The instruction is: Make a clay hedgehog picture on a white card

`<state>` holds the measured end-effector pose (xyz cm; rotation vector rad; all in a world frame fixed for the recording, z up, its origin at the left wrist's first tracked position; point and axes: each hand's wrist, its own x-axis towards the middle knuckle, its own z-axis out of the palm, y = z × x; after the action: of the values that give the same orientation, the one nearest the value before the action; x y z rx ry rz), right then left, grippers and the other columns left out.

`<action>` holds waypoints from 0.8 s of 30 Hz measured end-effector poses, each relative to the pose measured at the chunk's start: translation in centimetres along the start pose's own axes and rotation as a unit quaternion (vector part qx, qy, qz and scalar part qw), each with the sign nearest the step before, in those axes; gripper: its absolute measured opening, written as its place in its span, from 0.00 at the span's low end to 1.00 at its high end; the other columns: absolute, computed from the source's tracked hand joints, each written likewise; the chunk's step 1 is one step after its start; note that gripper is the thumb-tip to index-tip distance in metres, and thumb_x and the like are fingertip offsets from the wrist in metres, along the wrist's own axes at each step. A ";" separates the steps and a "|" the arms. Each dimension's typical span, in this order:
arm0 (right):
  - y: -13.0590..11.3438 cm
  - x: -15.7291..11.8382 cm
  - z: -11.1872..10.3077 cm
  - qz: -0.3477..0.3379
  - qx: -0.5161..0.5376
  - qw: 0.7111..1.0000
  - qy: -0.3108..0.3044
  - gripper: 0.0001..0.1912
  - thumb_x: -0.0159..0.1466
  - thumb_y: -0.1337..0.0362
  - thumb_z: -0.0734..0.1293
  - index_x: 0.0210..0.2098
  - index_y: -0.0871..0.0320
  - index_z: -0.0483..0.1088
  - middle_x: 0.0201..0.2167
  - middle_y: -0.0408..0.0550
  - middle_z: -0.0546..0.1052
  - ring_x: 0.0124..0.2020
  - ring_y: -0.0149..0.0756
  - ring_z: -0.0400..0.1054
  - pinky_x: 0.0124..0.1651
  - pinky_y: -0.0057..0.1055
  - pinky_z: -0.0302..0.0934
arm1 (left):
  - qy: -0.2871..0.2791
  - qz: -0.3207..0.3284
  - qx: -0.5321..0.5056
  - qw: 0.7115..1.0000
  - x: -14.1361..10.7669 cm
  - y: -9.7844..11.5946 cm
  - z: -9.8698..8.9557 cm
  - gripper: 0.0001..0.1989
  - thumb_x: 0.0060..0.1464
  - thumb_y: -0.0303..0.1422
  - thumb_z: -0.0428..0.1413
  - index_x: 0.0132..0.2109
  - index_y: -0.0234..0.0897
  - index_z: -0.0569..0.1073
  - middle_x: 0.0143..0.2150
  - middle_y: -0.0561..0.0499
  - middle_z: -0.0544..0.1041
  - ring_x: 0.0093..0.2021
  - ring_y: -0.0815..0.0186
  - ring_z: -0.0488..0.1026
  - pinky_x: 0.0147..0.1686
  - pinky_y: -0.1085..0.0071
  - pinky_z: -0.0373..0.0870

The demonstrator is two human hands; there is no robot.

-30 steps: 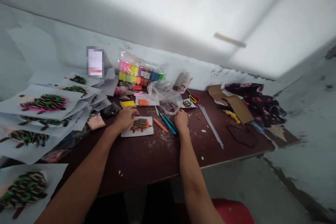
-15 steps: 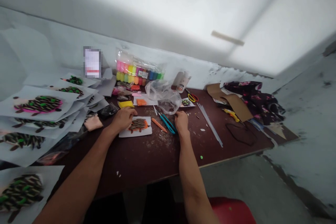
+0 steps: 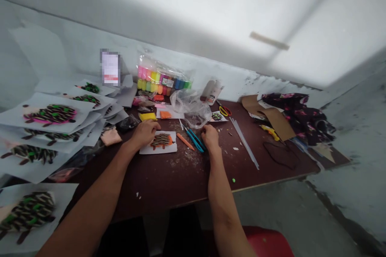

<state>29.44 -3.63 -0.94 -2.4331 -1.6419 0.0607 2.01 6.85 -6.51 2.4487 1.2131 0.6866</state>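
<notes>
My left hand (image 3: 146, 133) rests at the upper left edge of a white card (image 3: 147, 149) bearing an orange hedgehog (image 3: 162, 140) with dark striped spines. Its fingers are bent together; what they pinch, if anything, is hidden. To the right, my right hand (image 3: 210, 136) has curled fingers on the table beside teal-handled scissors (image 3: 196, 139); anything inside them is too small to make out. An orange stick (image 3: 185, 141), perhaps clay, lies between card and scissors. Just beyond my left hand is a yellow clay pack (image 3: 147, 116), with an orange clay piece (image 3: 165, 115) near it.
Stacked hedgehog sheets (image 3: 60, 100) cover the left side. Behind stand a bag of coloured clay (image 3: 163, 78), a crumpled clear bag (image 3: 193, 108) and a bottle (image 3: 214, 92). Rightward lie yellow-red scissors (image 3: 223, 111), translucent sticks (image 3: 245, 142), a yellow glue gun (image 3: 269, 131) and brown cardboard (image 3: 279, 122).
The view has shifted slightly, so the table's things appear a little farther right. Both hands keep nearly the same places by the card and the scissors.
</notes>
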 end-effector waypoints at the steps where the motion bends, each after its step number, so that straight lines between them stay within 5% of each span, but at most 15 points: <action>1: 0.1 0.1 0.1 -0.005 0.003 1.000 0.002 0.16 0.60 0.74 0.61 0.41 0.58 0.78 0.44 0.52 0.78 0.46 0.38 0.70 0.48 0.26 0.58 | -0.001 0.000 -0.002 1.000 0.0 0.0 0.0 0.16 0.52 0.25 0.48 0.38 0.37 0.80 0.40 0.45 0.80 0.43 0.58 0.74 0.48 0.63 0.71; 9: 1.4 0.1 0.3 0.040 0.133 0.990 0.032 0.17 0.52 0.74 0.60 0.34 0.60 0.78 0.36 0.50 0.81 0.38 0.36 0.72 0.44 0.27 0.61 | -0.007 0.002 0.010 1.000 0.0 0.1 -0.1 0.16 0.53 0.25 0.47 0.38 0.37 0.80 0.40 0.45 0.79 0.43 0.58 0.74 0.48 0.64 0.70; 15: 2.3 -0.8 -0.5 0.046 0.351 0.935 0.030 0.15 0.48 0.69 0.61 0.31 0.62 0.76 0.29 0.47 0.79 0.29 0.33 0.69 0.35 0.26 0.61 | -0.016 -0.006 0.005 1.000 0.1 0.2 -0.2 0.16 0.53 0.25 0.48 0.38 0.37 0.80 0.40 0.45 0.80 0.44 0.59 0.74 0.49 0.65 0.70; 20: -0.3 -1.3 -0.3 -0.016 0.420 0.907 -0.013 0.13 0.48 0.67 0.64 0.31 0.61 0.76 0.24 0.42 0.76 0.25 0.30 0.67 0.31 0.24 0.60 | -0.015 -0.006 0.005 1.000 0.0 0.3 -0.3 0.17 0.53 0.25 0.47 0.39 0.36 0.80 0.42 0.44 0.80 0.45 0.57 0.74 0.49 0.63 0.70; 24: -3.8 -0.1 0.4 -0.078 0.353 0.932 -0.028 0.12 0.50 0.73 0.63 0.30 0.60 0.77 0.27 0.42 0.78 0.29 0.30 0.69 0.36 0.24 0.63 | -0.010 -0.003 0.001 1.000 0.0 0.2 -0.3 0.16 0.53 0.25 0.47 0.39 0.36 0.80 0.41 0.44 0.80 0.45 0.57 0.74 0.48 0.63 0.70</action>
<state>25.89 -2.29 -0.63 -1.7625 -1.4810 0.5906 2.01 6.74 -6.13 2.4467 1.2133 0.6591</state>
